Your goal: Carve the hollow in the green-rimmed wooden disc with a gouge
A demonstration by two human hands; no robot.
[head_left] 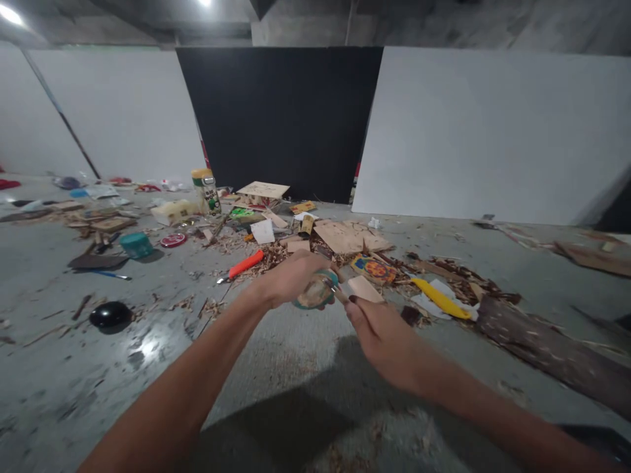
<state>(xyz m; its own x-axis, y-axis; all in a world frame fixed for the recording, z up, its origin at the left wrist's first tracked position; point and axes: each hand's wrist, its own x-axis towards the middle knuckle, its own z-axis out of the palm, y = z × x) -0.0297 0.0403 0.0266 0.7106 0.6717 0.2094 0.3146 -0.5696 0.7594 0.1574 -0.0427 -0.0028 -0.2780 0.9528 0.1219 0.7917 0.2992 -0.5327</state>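
My left hand (294,274) is closed around a round piece (311,295), beige on its near face with a teal rim. In my right hand (387,338) is a slim wood-handled tool (340,295) with a metal end. The metal end meets the right part of the round piece's face, and the contact itself is too small to make out. Both hands are above the concrete floor. Just beyond them lie a flat pale wood block (365,289) and an orange utility knife (246,264).
Wood shavings and scraps litter the floor ahead. A yellow-handled tool (441,299) and a brown log (547,348) lie at right. To the left are a black dome-shaped object (110,316), a teal container (136,246) and a thin blue brush (111,274). Behind stand a black panel (280,118) and white panels.
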